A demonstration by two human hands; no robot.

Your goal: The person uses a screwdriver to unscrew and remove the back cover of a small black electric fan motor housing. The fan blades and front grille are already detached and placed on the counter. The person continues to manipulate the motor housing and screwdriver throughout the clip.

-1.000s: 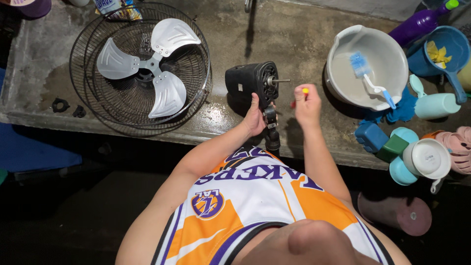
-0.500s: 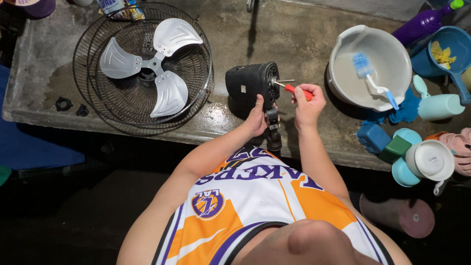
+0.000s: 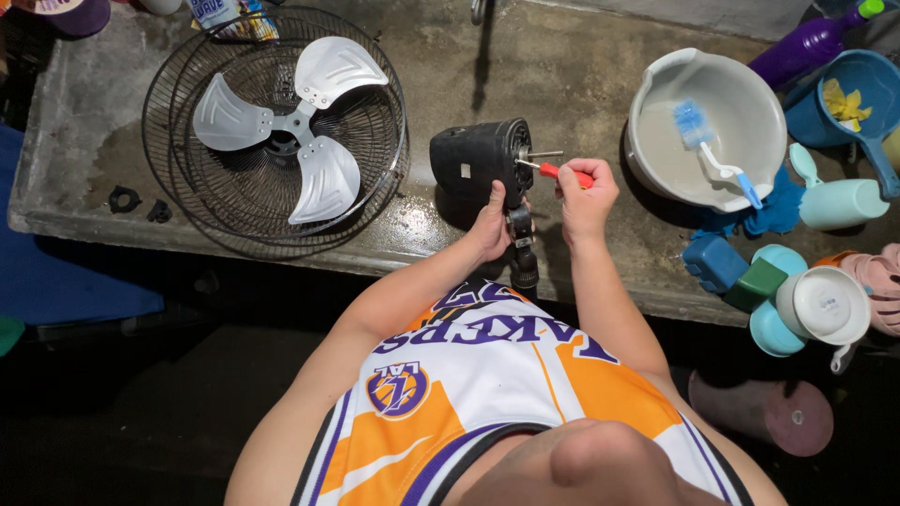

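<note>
While your left hand [image 3: 492,223] grips the black fan motor [image 3: 480,161] on the wet concrete bench [image 3: 562,84], keep it steady and hold the red screwdriver [image 3: 561,171] pinched in your right hand [image 3: 586,192] straight into the motor's face. I count one motor, one screwdriver, one three-blade fan [image 3: 286,126] in one wire cage [image 3: 169,141], and one white basin [image 3: 647,103].

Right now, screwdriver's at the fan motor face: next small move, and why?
Probably seat the tip square in the screw and turn. The right hand holds the red-handled screwdriver with its tip at the black fan motor housing, just below the bare shaft, while the left hand grips the housing's neck. Whether the tip is already seated is too small to tell.
</note>
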